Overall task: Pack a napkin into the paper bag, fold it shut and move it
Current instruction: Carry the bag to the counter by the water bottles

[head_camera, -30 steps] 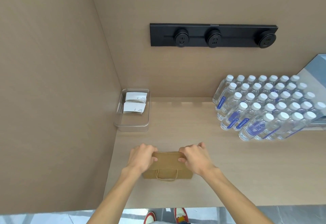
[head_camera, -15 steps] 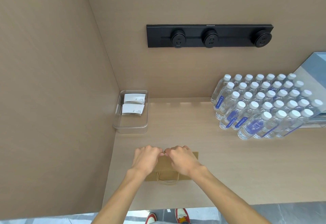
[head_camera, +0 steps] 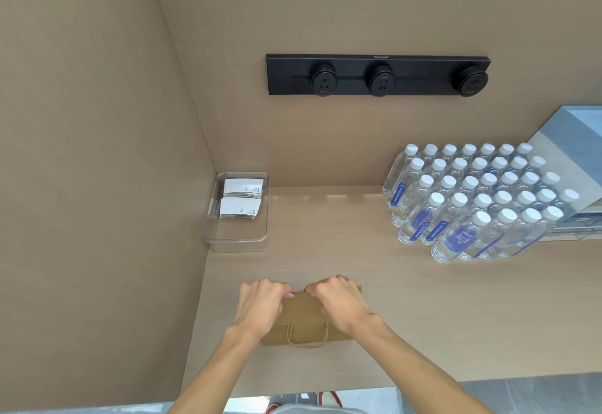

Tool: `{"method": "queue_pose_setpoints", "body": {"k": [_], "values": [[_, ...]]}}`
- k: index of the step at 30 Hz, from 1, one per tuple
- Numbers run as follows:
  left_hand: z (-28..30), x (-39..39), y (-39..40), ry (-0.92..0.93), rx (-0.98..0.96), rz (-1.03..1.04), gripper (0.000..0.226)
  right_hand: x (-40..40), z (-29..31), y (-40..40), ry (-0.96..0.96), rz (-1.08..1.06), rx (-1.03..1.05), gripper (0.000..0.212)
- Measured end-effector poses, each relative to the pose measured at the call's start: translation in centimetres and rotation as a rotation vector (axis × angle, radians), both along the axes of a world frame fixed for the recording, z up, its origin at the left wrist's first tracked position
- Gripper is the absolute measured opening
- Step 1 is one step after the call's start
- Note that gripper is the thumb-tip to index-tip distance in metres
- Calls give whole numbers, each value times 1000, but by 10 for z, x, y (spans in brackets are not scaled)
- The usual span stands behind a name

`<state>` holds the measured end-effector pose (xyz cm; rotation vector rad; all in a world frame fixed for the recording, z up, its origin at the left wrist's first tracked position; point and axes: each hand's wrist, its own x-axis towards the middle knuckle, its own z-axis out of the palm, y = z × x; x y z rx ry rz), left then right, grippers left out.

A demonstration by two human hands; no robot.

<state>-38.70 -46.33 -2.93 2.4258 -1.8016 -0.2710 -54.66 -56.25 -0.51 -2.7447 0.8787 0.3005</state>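
A brown paper bag (head_camera: 304, 314) with a twine handle stands on the wooden counter near its front edge, its top folded over toward me. My left hand (head_camera: 260, 304) pinches the folded top edge on the left. My right hand (head_camera: 340, 303) pinches the same edge just right of centre. The two hands are close together, a short strip of the fold showing between them. The bag's inside is hidden. White folded napkins (head_camera: 241, 197) lie in two stacks in a clear plastic tray (head_camera: 236, 244) at the back left.
Several water bottles (head_camera: 472, 205) with white caps crowd the right back of the counter (head_camera: 423, 316). A grey box (head_camera: 580, 153) stands behind them. A black socket strip (head_camera: 378, 75) hangs on the back wall. A side wall closes off the left.
Both hands slid from the bag's outer corners toward the middle of the folded top, nearly touching, then parted a little. The bag top is pressed flatter.
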Motion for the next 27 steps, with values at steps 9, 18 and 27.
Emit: {"method": "queue_pose_setpoints", "body": {"k": [9, 18, 27], "values": [[-1, 13, 5, -37, 7, -6, 36, -12, 1, -6, 8, -30, -124, 29], [-7, 18, 10, 56, 16, -10, 21, -22, 6, 0, 39, -51, -97, 41], [3, 27, 14, 239, -7, -39, 44, -34, -5, -4, 3, -112, -159, 42]]}}
